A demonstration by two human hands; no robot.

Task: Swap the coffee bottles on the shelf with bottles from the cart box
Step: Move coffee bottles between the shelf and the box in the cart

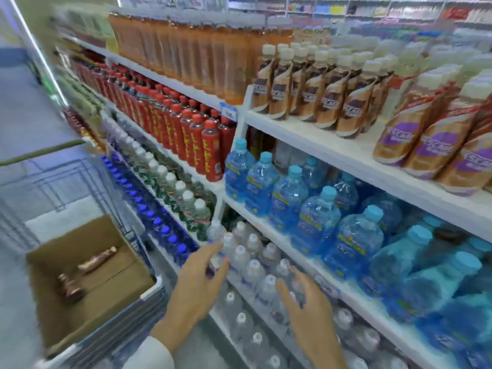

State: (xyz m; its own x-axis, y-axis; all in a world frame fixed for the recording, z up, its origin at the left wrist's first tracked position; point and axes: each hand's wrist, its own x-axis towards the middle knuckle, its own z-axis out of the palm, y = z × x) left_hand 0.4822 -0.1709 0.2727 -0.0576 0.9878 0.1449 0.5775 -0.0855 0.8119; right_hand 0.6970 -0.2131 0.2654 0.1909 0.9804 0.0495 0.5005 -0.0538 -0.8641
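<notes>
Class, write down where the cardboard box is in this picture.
In the head view, the cardboard box sits at lower left inside the cart, left of the left hand, with two coffee bottles lying in it.

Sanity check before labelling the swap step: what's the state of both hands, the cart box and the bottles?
Left hand: open, holds nothing.
Right hand: open, fingers spread, holds nothing.
Cart box: open at the top.
Box bottles: two, lying on their sides.
Shelf coffee bottles: upright, capped, in rows.
Blue water bottles: upright, capped.
</notes>
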